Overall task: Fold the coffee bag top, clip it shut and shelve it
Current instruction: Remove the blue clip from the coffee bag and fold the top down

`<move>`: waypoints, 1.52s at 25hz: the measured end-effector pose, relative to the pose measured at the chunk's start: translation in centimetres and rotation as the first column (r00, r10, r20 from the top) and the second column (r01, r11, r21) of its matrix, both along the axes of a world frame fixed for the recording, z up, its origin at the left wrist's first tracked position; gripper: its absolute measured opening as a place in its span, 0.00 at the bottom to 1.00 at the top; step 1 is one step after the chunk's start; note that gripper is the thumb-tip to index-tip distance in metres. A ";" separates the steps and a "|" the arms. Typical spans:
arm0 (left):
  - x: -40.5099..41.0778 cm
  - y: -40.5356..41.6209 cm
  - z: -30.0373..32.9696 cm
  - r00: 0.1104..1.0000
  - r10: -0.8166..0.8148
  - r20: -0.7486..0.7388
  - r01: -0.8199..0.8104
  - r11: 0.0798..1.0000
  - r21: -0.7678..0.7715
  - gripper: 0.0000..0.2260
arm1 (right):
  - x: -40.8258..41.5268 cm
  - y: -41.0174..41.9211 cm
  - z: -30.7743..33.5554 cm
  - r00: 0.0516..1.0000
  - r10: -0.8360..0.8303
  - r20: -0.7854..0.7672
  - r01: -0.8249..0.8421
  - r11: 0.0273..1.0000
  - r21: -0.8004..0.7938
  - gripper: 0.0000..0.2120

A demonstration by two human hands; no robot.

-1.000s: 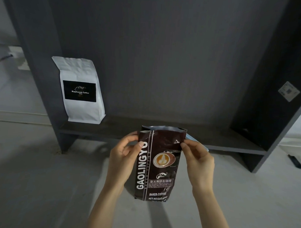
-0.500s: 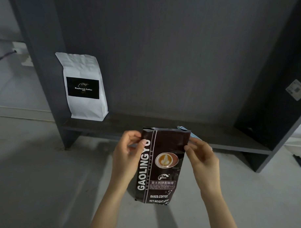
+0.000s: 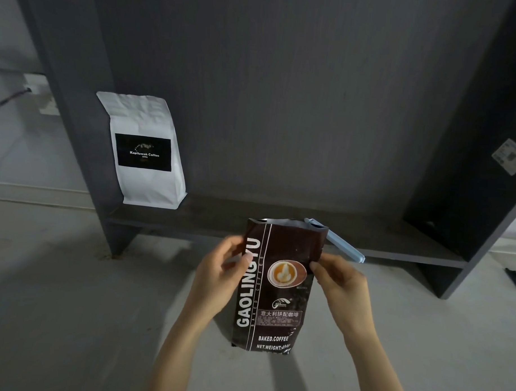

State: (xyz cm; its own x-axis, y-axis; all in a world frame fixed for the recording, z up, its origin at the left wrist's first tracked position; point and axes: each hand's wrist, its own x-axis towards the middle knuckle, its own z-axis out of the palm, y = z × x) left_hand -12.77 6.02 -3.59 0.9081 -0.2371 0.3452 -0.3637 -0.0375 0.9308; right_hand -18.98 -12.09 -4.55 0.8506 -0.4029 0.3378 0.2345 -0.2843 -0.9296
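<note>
A dark brown coffee bag (image 3: 277,286) marked GAOLINGYU stands upright in mid-air, held between both hands in front of the shelf. My left hand (image 3: 219,273) pinches its left edge near the top. On the bag's right edge sits my right hand (image 3: 340,283), which also holds a light blue clip (image 3: 337,242) that sticks out behind the bag's upper right corner. The bag's top edge shows a silver inner lining. Whether the clip touches the bag I cannot tell.
A dark grey shelf unit (image 3: 279,225) stands on the pale floor, its low board just behind the bag. A white coffee bag (image 3: 144,150) with a black label stands at the board's left end. A wall socket (image 3: 41,94) with a cable is at left.
The bag and both hands have risen slightly towards the shelf. More of the blue clip shows behind the bag's right corner than before.
</note>
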 end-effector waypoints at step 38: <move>0.2 -0.4 -3.6 0.983 -0.110 -0.148 0.118 0.992 0.044 0.12 | 0.3 -0.1 -2.7 0.986 0.048 -0.157 -0.026 0.990 0.142 0.13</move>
